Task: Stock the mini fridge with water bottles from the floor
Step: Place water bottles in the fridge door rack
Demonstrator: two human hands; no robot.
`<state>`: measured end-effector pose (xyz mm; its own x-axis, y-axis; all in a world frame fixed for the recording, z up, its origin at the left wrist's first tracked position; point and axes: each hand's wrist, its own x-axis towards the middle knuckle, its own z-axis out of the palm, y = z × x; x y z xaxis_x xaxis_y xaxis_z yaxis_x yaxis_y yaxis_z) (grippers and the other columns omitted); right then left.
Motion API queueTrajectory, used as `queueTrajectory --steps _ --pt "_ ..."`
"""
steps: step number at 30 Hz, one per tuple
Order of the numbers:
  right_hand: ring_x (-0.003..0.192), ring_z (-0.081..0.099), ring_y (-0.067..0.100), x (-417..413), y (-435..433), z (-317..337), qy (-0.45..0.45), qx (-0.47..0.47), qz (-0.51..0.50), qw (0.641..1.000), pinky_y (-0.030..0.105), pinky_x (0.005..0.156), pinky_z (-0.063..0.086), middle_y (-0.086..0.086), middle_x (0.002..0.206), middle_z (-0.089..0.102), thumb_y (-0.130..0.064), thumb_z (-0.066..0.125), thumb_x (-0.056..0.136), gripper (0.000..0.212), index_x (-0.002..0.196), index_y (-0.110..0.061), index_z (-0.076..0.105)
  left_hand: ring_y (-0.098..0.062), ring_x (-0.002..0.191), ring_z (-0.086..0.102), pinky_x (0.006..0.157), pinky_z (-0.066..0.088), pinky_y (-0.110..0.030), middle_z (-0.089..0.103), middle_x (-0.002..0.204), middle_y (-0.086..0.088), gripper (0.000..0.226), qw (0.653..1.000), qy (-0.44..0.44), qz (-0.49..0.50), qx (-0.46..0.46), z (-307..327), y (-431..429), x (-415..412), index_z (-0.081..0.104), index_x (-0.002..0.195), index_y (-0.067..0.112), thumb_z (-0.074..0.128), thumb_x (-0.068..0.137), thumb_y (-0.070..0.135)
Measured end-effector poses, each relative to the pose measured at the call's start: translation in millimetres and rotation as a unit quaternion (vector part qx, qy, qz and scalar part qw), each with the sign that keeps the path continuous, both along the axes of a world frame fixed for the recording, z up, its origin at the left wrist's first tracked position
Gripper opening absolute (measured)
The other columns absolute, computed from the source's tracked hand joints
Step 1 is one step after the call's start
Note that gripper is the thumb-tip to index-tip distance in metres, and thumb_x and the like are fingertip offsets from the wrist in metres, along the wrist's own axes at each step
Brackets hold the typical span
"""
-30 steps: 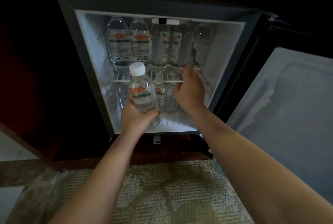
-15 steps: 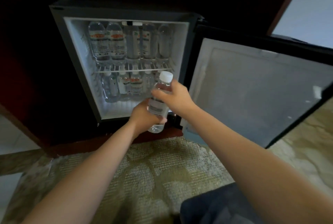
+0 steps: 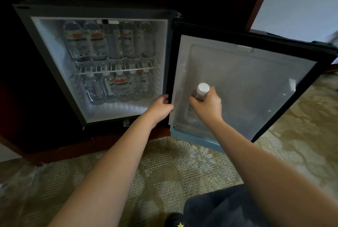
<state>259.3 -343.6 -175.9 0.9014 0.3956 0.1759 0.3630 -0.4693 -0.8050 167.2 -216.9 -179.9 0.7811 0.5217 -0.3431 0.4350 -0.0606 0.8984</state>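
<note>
From the head view, a water bottle (image 3: 198,98) is held upright by the right hand (image 3: 207,107), fingers wrapped around its neck just under the white cap, against the lower inner face of the open fridge door (image 3: 247,84). Its long axis stands vertical, the door's bottom ledge directly below. The left hand (image 3: 161,106) is curled over the door's hinge-side edge, beside the fridge (image 3: 54,62), whose wire shelf and floor are both filled with bottles.

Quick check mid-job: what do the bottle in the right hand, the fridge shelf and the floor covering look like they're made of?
Bottle: clear thin plastic, glossy, with an opaque white screw cap; you can see through the body.
Shelf: thin parallel rods, probably white-coated wire; the rods show beneath the upper bottles.
Floor covering: woven carpet, matte, with a ribbed texture and a tan pattern.
</note>
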Motion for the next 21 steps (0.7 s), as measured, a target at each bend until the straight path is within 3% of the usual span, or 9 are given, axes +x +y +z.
queueTrajectory --steps 8,12,21 --pt "0.101 0.062 0.027 25 26 -57 0.069 -0.05 0.023 0.996 0.034 0.077 0.05 0.009 0.11 0.065 -0.035 0.071 0.082 0.045 0.114 -0.01 0.05 -0.023 0.142 0.026 0.115 0.025 -0.045 0.024 0.156 -0.003 0.052 0.996 -0.039 0.044 -0.06 -26 -5 25 0.019 0.15 0.026 0.029 0.1 0.022" --pt "0.103 0.062 0.029 22 31 -72 0.102 -0.07 0.024 0.992 0.036 0.08 0.052 0.009 0.113 0.064 -0.038 0.071 0.082 0.052 0.121 -0.011 0.049 -0.023 0.137 0.033 0.104 0.03 -0.04 0.036 0.15 -0.001 0.045 0.99 -0.066 0.049 -0.115 -23 -3 25 0.03 0.147 0.025 0.026 0.102 0.028" --pt "0.111 0.058 0.028 29 31 -71 0.188 -0.092 0.046 0.977 0.03 0.079 0.042 0.008 0.122 0.059 -0.036 0.076 0.078 0.065 0.129 -0.011 0.044 -0.02 0.137 0.035 0.105 0.028 -0.044 0.038 0.15 0.004 0.046 0.987 -0.055 0.03 -0.148 -22 -1 27 0.037 0.143 0.026 0.024 0.1 0.037"
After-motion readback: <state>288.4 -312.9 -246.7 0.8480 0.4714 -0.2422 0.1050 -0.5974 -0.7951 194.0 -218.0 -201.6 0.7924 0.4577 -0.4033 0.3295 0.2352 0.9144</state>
